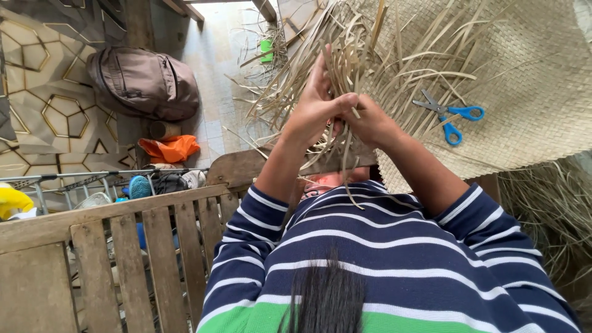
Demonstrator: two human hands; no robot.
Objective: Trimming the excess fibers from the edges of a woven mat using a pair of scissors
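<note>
I am pinching loose dried leaf strips (345, 74) between my left hand (317, 108) and right hand (370, 123), fingers closed on them at the edge of the woven mat (524, 80), keeping them taut; blue scissors (450, 114) are lying on the mat within reach.

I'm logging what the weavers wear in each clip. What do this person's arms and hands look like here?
Both hands are bare: the left hand and the right hand show no gloves, rings or watch. The forearms are uncovered. The sleeves are pushed up near the elbows and are navy blue with thin white stripes, like the rest of the top, which has a green band lower down.
</note>
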